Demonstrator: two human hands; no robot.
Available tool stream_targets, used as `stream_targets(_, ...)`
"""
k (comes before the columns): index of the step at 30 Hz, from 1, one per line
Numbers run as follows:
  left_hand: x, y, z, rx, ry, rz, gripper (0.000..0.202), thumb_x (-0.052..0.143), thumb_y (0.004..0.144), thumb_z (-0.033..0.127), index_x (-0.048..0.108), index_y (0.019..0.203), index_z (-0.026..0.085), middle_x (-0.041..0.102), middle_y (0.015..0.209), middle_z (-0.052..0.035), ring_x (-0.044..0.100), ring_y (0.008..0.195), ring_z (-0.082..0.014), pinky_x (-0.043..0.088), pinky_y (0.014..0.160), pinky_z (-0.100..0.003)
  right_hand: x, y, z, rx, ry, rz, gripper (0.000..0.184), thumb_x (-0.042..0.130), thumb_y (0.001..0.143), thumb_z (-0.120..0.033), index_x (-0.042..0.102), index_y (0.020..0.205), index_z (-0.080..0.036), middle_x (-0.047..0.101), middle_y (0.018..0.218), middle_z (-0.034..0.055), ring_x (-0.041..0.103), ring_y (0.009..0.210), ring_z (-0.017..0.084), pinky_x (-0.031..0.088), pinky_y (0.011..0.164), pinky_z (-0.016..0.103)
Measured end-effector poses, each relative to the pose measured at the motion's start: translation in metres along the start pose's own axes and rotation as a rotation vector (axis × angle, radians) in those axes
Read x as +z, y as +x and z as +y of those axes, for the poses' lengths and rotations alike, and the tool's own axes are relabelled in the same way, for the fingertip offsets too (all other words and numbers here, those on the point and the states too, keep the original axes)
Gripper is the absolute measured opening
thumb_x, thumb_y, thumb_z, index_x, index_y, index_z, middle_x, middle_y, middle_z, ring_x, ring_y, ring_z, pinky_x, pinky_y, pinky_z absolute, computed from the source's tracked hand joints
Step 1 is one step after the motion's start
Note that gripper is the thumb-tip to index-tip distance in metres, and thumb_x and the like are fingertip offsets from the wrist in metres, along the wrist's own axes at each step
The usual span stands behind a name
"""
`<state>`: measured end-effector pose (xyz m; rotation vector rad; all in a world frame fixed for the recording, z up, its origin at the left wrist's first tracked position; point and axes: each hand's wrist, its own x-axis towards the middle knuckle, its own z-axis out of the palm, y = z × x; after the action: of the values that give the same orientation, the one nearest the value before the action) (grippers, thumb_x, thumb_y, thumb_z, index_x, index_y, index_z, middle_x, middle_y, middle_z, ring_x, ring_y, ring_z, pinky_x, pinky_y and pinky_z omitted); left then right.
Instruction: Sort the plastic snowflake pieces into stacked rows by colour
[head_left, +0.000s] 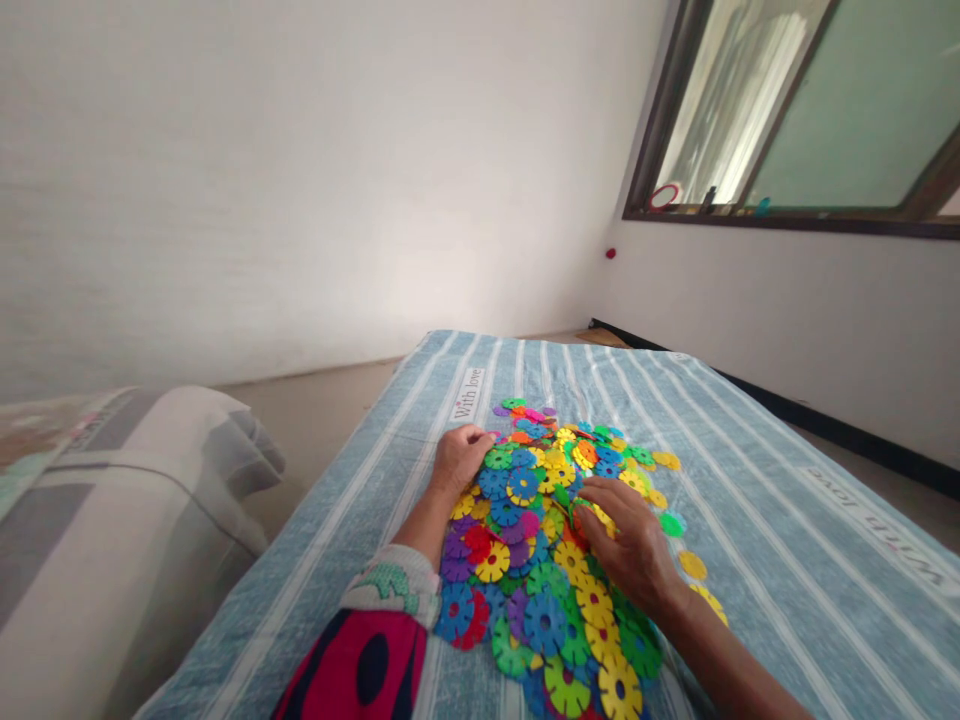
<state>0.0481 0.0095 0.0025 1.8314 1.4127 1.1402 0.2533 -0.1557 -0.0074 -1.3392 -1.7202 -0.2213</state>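
Observation:
A spread pile of notched, flower-shaped plastic discs (544, 622) in yellow, blue, green, red, purple and orange lies on a striped cloth. At the pile's far left edge is my left hand (457, 460), with its fingers curled and pressed together. A bit of pink shows by its fingertips, but whether they hold a disc is hidden. My right hand (630, 535) rests palm down over the right side of the pile, fingers stretched out and thumb apart, touching discs. Several discs under it are covered.
Blue-and-white striped cloth (315, 590) covers the table or bed beneath the pile. A few loose yellow discs (693, 565) lie right of my right hand. Grey-and-white fabric (172, 480) covers something at the left. Behind are a white wall and a window with a small round mirror (664, 196).

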Motion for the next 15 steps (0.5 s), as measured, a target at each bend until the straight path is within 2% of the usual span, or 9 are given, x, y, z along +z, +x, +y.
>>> stream_targets(4, -0.001, -0.001, 0.002, 0.009, 0.021, -0.005, 0.029, 0.055, 0.069, 0.042, 0.066, 0.062, 0.016, 0.060, 0.057, 0.0007, 0.057, 0.062, -0.0156, 0.039, 0.059, -0.025, 0.014, 0.026, -0.016, -0.081, 0.044, -0.059, 0.015, 0.057, 0.087, -0.026, 0.066, 0.099, -0.022, 0.070, 0.103, 0.0088, 0.064, 0.098, 0.023, 0.050, 0.087, 0.040)
stream_targets(7, -0.001, -0.001, 0.003, 0.012, 0.021, -0.010, 0.029, 0.055, 0.070, 0.041, 0.066, 0.061, 0.016, 0.059, 0.056, 0.0010, 0.056, 0.061, -0.0151, 0.039, 0.060, -0.025, 0.026, 0.047, -0.023, -0.104, 0.066, -0.153, 0.018, 0.059, 0.085, -0.024, 0.065, 0.101, -0.021, 0.069, 0.103, 0.0088, 0.062, 0.099, 0.024, 0.049, 0.088, 0.041)
stream_targets(9, -0.001, 0.000, 0.002, 0.017, 0.023, -0.015, 0.029, 0.055, 0.070, 0.041, 0.066, 0.060, 0.016, 0.058, 0.054, 0.0011, 0.056, 0.061, -0.0150, 0.039, 0.060, -0.025, 0.034, 0.060, -0.025, -0.109, 0.058, -0.253, 0.029, 0.064, 0.080, -0.026, 0.063, 0.109, -0.020, 0.067, 0.108, 0.0097, 0.060, 0.103, 0.025, 0.047, 0.091, 0.042)
stream_targets(12, -0.001, 0.001, 0.001, 0.020, 0.023, -0.023, 0.030, 0.056, 0.071, 0.041, 0.066, 0.059, 0.016, 0.058, 0.054, 0.0011, 0.055, 0.061, -0.0147, 0.039, 0.060, -0.025, 0.043, 0.073, -0.024, -0.104, 0.007, -0.428, 0.056, 0.073, 0.073, -0.035, 0.057, 0.124, -0.020, 0.061, 0.119, 0.0117, 0.053, 0.112, 0.028, 0.043, 0.096, 0.045)
stream_targets(15, 0.000, 0.001, 0.000, 0.012, 0.025, -0.018, 0.030, 0.055, 0.072, 0.041, 0.067, 0.061, 0.016, 0.060, 0.056, 0.0006, 0.056, 0.061, -0.0145, 0.039, 0.061, -0.025, 0.048, 0.080, -0.019, -0.102, -0.041, -0.565, 0.063, 0.075, 0.071, -0.040, 0.055, 0.127, -0.019, 0.061, 0.116, 0.0117, 0.053, 0.110, 0.028, 0.042, 0.094, 0.045)
